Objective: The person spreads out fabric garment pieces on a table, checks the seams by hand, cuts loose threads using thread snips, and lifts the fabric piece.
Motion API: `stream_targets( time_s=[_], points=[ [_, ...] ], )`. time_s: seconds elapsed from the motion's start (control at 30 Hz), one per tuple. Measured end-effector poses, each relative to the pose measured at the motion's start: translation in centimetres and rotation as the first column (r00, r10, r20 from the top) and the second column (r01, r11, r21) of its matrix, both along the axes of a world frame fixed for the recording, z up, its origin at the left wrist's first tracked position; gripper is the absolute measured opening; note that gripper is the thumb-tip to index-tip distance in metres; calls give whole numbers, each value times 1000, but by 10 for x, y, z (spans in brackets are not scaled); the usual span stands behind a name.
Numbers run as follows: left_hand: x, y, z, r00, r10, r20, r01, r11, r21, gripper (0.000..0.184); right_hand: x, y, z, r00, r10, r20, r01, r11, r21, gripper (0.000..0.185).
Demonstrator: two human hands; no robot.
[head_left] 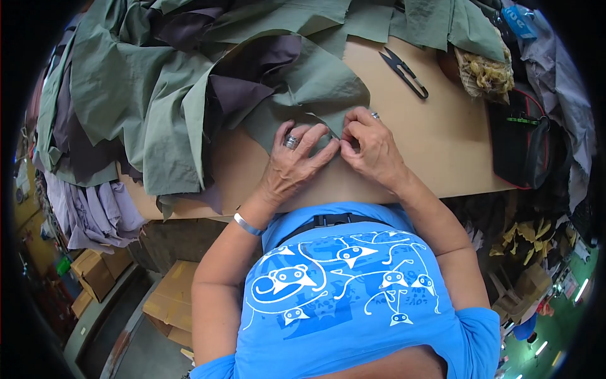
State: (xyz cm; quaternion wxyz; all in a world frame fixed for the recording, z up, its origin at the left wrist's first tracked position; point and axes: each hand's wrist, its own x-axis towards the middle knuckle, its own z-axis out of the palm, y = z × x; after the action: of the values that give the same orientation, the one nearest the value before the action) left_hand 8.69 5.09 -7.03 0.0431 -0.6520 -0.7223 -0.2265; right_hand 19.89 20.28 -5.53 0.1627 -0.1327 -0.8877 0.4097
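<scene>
Green fabric (315, 76) with a dark purple side is spread over the table, and one corner of it reaches down to both hands. My left hand (297, 158), with a ring and a wrist bangle, pinches the edge of this corner. Right beside it, my right hand (372, 148) has thumb and fingers pressed together on the same edge. The fingertips of the two hands nearly touch, and whatever small detail lies between them is hidden. A pair of black thread snips (404, 72) lies on the table, up and to the right of my right hand.
The brown tabletop (442, 139) ends just before my body. Heaped green cloth covers its left and far sides. Lilac cloth (95, 208) hangs off the left edge. At right are a yellowish wrapped bundle (483, 72) and a black pouch with red piping (521, 142). Cardboard boxes (173, 303) stand below.
</scene>
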Motion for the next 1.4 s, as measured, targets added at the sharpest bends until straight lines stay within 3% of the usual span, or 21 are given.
stream_targets(
  time_s=[0.47,0.77,1.07,1.17,1.27,1.37,1.4],
  points=[
    [-10,-1,4,994,-100,-54,98,994,-39,36,-1,1,2,1000,17,16,-17,1000,8,10],
    [-16,12,10,989,-146,-25,147,989,36,35,-2,0,2,1000,6,20,-7,999,35,11],
    [-20,19,3,971,-237,-34,239,964,118,22,-2,0,-1,1000,-3,-4,4,998,55,12],
    [-17,20,1,977,-209,46,201,970,135,20,-2,0,0,1000,1,27,-3,998,63,12],
    [-19,18,5,970,-242,9,239,962,135,20,0,5,4,999,-10,44,13,997,-70,15],
    [-19,16,6,971,-236,32,232,967,108,20,-3,13,13,979,-194,-65,205,939,277,26],
    [-20,15,6,967,-252,23,248,963,105,20,-6,14,11,971,-227,-77,240,933,268,31]
  ],
)
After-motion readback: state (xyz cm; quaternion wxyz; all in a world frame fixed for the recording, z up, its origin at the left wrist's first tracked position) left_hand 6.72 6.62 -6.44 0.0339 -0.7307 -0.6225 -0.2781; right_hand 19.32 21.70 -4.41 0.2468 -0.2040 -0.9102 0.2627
